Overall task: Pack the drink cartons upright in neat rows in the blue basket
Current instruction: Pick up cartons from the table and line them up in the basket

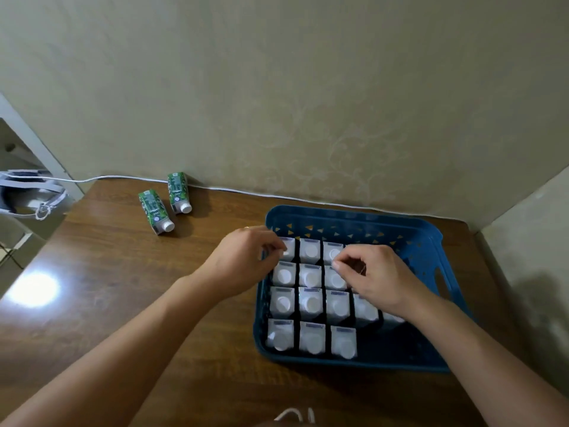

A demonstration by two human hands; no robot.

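Cartons (310, 298) upright in blue basket (428, 241), right side unfilled. Left hand (246, 260) pinches far-left carton; right hand (375, 278) fingers curled, grasp unclear. I'd square rows snug; two cartons (166, 204) wait on table (123, 303).

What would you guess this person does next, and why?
Probably reach the left hand back for a lying carton: two still lie on the table, while the blue basket has room on its right side.
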